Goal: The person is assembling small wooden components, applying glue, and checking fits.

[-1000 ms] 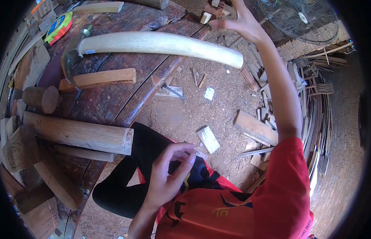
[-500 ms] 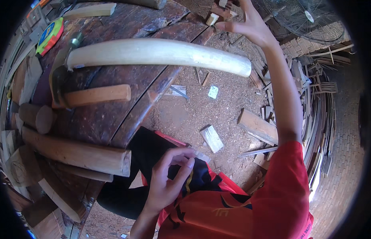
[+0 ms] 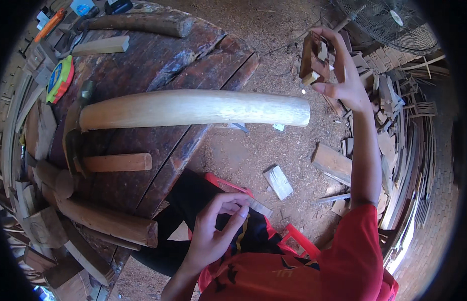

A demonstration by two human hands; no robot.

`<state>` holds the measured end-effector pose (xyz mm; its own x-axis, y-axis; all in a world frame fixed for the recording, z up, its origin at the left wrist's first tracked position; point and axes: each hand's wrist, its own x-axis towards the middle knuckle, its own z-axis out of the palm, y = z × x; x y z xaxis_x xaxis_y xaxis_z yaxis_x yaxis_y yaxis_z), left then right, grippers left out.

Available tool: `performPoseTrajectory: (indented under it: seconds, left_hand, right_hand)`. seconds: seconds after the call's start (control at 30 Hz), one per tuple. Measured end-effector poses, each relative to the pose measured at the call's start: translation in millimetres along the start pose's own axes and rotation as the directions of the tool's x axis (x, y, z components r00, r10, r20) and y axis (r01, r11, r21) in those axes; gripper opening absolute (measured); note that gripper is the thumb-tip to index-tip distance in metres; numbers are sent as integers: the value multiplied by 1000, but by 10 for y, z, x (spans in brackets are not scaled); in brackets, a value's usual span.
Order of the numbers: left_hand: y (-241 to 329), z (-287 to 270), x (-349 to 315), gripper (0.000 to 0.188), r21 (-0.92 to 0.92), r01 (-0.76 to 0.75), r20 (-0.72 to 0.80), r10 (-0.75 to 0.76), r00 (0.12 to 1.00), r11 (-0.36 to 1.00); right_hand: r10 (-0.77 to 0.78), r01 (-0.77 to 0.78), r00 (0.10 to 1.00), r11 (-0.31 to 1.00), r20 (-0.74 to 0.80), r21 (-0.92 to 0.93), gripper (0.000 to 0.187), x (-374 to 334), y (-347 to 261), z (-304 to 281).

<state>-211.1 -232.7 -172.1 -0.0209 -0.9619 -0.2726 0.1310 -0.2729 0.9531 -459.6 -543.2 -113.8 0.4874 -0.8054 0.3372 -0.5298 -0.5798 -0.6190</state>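
Note:
My right hand [image 3: 344,75] is raised over the floor at the far right, its fingers and thumb gripping a small wooden hand plane [image 3: 309,56] with a pale wedge-like piece. Above my lap, my left hand [image 3: 213,228] is loosely curled, with a small gap between thumb and fingertips and nothing visible inside. A grey strip [image 3: 261,206] shows just past those fingertips; whether they touch it I cannot tell. The long, pale, curved wood piece [image 3: 193,110] lies across the bench [image 3: 128,143] and juts past its edge. A claw hammer [image 3: 118,162] lies beside it, its head near the pale piece's left end.
A tape measure [image 3: 59,79] and dark wood length [image 3: 138,24] lie on the bench. Shaped timber pieces [image 3: 108,218] crowd its near left corner. A wood block [image 3: 278,182] sits among shavings on the floor. A fan [image 3: 394,20] and scrap wood stand to the right.
My right hand has come nearer and to the right with the hand plane, now more fully in view. The view has shifted, so the bench appears lower. My left hand keeps its loose curl.

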Motion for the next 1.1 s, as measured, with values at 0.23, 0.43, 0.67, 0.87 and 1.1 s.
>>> performPoseTrajectory:
  seconds: [0.23, 0.43, 0.67, 0.87, 1.1]
  left_hand:
    - [24, 79, -88, 22, 40, -59, 43, 57, 997, 997]
    - [-11, 92, -245, 24, 56, -62, 6, 61, 998, 997]
    - [-80, 102, -380, 23, 29, -68, 51, 66, 997, 997]
    - [-109, 28, -492, 23, 34, -113, 33, 112, 993, 993]
    - [-152, -19, -545, 25, 15, -206, -57, 207, 977, 978]
  right_hand:
    - [-106, 110, 994, 982, 37, -154, 115, 13, -72, 65]
    - [-106, 100, 994, 979, -29, -181, 114, -36, -195, 41]
    - [-138, 109, 988, 941, -68, -320, 113, -215, -234, -30]
    - [-123, 75, 990, 885, -73, -460, 111, -412, -306, -120]
    - [-105, 63, 993, 856, -53, -513, 109, -576, -420, -112]
